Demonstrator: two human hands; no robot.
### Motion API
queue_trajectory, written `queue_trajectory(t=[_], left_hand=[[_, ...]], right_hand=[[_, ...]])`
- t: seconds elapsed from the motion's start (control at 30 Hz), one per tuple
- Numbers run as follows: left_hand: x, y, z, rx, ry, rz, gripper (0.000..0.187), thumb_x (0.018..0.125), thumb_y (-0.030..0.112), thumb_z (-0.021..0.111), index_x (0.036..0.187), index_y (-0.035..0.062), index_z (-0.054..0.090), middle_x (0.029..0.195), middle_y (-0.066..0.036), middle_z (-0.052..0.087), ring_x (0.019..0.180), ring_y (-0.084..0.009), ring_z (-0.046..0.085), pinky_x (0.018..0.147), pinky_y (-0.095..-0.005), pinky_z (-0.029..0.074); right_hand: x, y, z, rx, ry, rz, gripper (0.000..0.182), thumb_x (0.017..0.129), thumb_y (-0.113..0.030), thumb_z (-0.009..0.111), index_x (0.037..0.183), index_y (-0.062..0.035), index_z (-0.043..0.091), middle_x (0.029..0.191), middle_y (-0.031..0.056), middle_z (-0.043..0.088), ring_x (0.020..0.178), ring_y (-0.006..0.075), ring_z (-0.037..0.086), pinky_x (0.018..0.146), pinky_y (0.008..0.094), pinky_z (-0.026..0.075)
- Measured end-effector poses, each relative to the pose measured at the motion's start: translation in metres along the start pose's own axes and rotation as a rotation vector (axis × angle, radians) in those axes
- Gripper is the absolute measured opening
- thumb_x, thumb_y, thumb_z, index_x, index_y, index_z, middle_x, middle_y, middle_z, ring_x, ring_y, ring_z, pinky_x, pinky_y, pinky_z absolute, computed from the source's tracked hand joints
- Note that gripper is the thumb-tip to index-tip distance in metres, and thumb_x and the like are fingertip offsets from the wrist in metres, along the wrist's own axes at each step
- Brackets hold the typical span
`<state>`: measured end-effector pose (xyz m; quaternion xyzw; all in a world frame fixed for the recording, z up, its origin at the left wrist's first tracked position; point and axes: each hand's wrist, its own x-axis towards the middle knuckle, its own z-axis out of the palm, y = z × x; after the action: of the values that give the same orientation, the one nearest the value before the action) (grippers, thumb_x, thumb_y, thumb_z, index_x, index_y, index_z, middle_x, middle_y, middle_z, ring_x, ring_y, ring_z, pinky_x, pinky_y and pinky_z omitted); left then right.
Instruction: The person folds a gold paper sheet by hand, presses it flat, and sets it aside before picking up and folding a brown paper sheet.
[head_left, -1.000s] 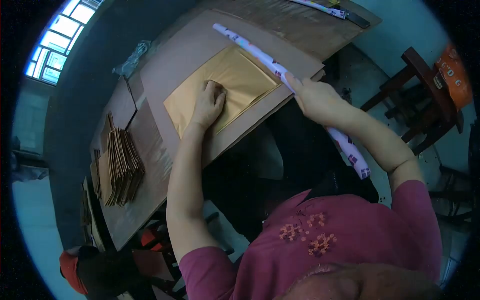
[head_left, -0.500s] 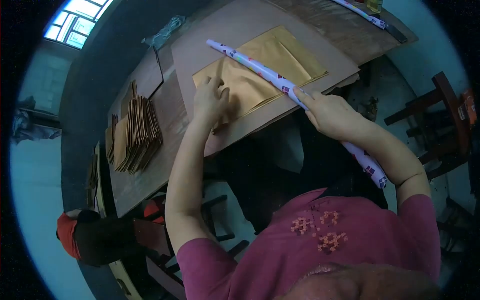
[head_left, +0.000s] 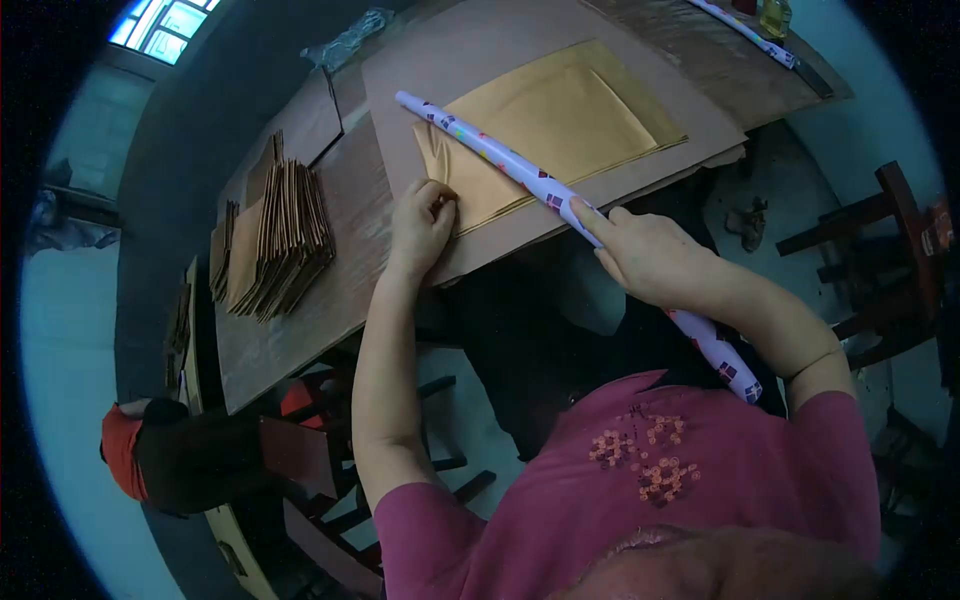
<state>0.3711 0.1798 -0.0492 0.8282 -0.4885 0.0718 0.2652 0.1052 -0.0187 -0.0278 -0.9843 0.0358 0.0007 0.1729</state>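
My right hand (head_left: pixel 655 255) is closed around a long tapered stick (head_left: pixel 505 160) covered in white-lilac patterned wrap. Its thin end lies slanting across the stack of gold sheets (head_left: pixel 575 110), while the thick end sticks out below my forearm. At the stack's near left corner, my left hand (head_left: pixel 424 222) has its fingers curled in a pinch on the gold sheet's edge. The top sheet is creased and lifted there, left of the stick. Under the gold sheets is a large brown board (head_left: pixel 410 65).
A bundle of folded brown pieces (head_left: pixel 285 235) stands on the left of the wooden table (head_left: pixel 345 215). Crumpled clear plastic (head_left: pixel 350 38) lies behind it. Another patterned stick (head_left: pixel 745 30) and a small bottle (head_left: pixel 775 18) are at far right. Another person (head_left: pixel 180 455) is at lower left.
My left hand has moved down to the sheet's near left corner and its fingers have closed. The stick has shifted leftward over the sheets, with my right hand still gripping it.
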Motion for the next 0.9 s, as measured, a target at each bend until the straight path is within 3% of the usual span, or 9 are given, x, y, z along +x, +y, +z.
queue_trajectory(t=[0.53,0.63,0.7,0.73,0.8,0.9], left_hand=[[-0.007,-0.014,-0.005,-0.097,-0.030,-0.022,0.016,0.085,0.012,0.071,0.086,-0.0022,0.064,0.097,-0.011,0.066,0.080,-0.0197,0.064,0.073,-0.0319,0.052],[-0.010,-0.009,-0.008,-0.136,-0.014,-0.052,0.017,0.084,0.011,0.071,0.086,-0.0035,0.063,0.097,-0.011,0.065,0.080,-0.0197,0.065,0.073,-0.0314,0.052],[-0.011,-0.019,0.001,-0.122,0.062,0.045,0.015,0.083,0.008,0.069,0.085,-0.0044,0.062,0.099,-0.012,0.060,0.084,-0.0222,0.063,0.074,-0.0329,0.051],[-0.013,-0.022,0.004,-0.136,0.101,0.109,0.013,0.082,0.006,0.069,0.085,-0.0044,0.061,0.100,-0.013,0.057,0.087,-0.0240,0.062,0.076,-0.0342,0.051],[-0.015,-0.017,0.003,-0.097,0.174,0.207,0.009,0.078,0.005,0.069,0.083,-0.0002,0.064,0.104,-0.014,0.056,0.095,-0.0274,0.061,0.079,-0.0356,0.052],[-0.028,-0.018,0.002,-0.139,0.115,0.168,0.012,0.076,0.003,0.069,0.086,-0.0006,0.063,0.107,-0.012,0.055,0.096,-0.0284,0.060,0.084,-0.0366,0.052]], right_hand=[[-0.040,-0.012,-0.002,-0.025,-0.056,-0.068,0.065,0.093,-0.016,0.058,0.152,-0.0076,0.031,0.092,0.0173,0.054,0.070,0.0350,0.061,0.064,0.0438,0.051],[-0.058,-0.003,0.003,-0.055,-0.051,-0.113,0.062,0.096,-0.019,0.057,0.151,-0.0062,0.032,0.091,0.0176,0.057,0.068,0.0337,0.062,0.062,0.0440,0.052],[-0.073,0.008,0.009,0.027,-0.053,-0.160,0.070,0.093,-0.017,0.061,0.154,-0.0101,0.028,0.090,0.0156,0.053,0.067,0.0316,0.060,0.062,0.0425,0.051],[-0.079,0.005,0.005,-0.008,-0.150,-0.097,0.070,0.094,-0.018,0.060,0.155,-0.0104,0.026,0.091,0.0155,0.053,0.068,0.0309,0.060,0.063,0.0421,0.051],[-0.092,0.014,0.012,-0.016,-0.118,-0.071,0.070,0.094,-0.019,0.059,0.155,-0.0118,0.026,0.091,0.0155,0.054,0.070,0.0310,0.060,0.064,0.0426,0.050],[-0.102,0.026,0.010,0.047,-0.038,-0.027,0.069,0.096,-0.020,0.058,0.157,-0.0179,0.025,0.095,0.0155,0.056,0.079,0.0321,0.061,0.071,0.0444,0.051]])
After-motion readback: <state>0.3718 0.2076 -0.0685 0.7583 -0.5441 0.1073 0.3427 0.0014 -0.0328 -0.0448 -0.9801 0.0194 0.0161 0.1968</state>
